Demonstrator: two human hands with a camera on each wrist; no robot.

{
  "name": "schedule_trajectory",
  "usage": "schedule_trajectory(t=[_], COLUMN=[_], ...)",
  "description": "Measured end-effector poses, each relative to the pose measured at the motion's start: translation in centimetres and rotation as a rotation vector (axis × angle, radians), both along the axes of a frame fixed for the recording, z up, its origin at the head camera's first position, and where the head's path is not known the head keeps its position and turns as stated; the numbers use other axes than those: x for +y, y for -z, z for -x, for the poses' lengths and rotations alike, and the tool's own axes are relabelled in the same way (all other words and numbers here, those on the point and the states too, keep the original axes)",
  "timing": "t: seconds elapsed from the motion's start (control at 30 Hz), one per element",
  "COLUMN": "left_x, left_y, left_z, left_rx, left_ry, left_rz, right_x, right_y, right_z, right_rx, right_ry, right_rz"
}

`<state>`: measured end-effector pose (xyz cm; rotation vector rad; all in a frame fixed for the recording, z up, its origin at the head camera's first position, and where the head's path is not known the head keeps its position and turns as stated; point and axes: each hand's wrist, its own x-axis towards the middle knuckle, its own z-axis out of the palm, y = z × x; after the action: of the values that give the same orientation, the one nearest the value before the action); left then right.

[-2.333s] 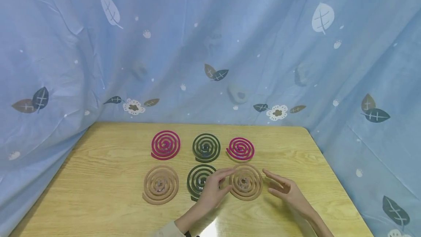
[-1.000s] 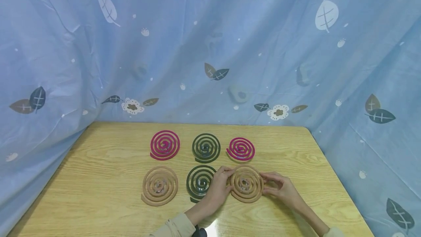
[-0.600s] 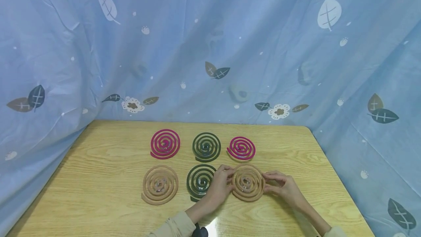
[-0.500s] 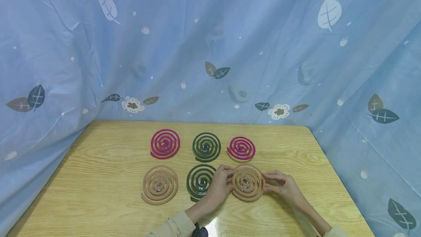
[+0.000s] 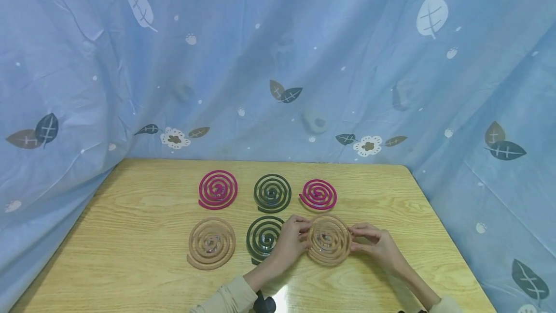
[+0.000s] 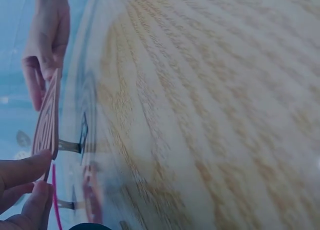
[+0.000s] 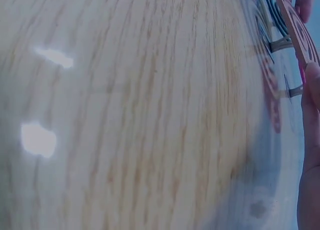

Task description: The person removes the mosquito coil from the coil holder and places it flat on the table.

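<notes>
- Tan coil (image 5: 328,242), near right, sits directly between both hands.
- Left hand (image 5: 290,241) narrowly pinches its left edge.
- Right hand (image 5: 381,246) pinches its right edge.

Your left hand (image 5: 288,243) is pinching between thumb (image 5: 302,245) and fingers (image 5: 298,222), your right hand (image 5: 379,246) is doing the same opposite it, and your left forearm (image 5: 262,276) and right forearm (image 5: 417,286) are slanting inward.

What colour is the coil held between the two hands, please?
The coil is tan, seen best in the head view.
</notes>
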<state>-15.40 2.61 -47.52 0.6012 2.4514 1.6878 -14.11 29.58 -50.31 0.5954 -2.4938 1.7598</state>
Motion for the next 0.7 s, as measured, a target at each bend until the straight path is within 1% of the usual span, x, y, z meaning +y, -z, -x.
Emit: schedule_trajectory(t=[0.13,0.27,0.4,0.53,0.63,0.7], left_x=[0.1,0.4,0.6,0.9,1.2,1.4], left_y=[-0.1,-0.1,0.0,0.1,0.2,0.2], left_z=[0.0,0.0,-0.1,-0.2,-0.4,-0.5], left_rx=[-0.012,-0.001,-0.004,0.024,0.037,0.016], left_ry=[-0.005,-0.004,0.002,0.010,0.017,0.025], left_rz=[0.002,0.000,-0.008,-0.003,0.011,0.006], right_x=[0.2,0.5,0.7,1.0,1.3,1.6], right_y=[-0.1,-0.3,-0.6,-1.0,-1.2,-1.2], right_z=[-0.2,-0.5,-0.9,-1.2,-1.5,-1.7], right_rx=[-0.009,-0.022,-0.040,-0.049,-0.041,-0.038], right_ry=[0.005,-0.003,0.004,0.014,0.002,-0.005], right_rz=[0.002,0.018,0.011,-0.003,-0.003,-0.003])
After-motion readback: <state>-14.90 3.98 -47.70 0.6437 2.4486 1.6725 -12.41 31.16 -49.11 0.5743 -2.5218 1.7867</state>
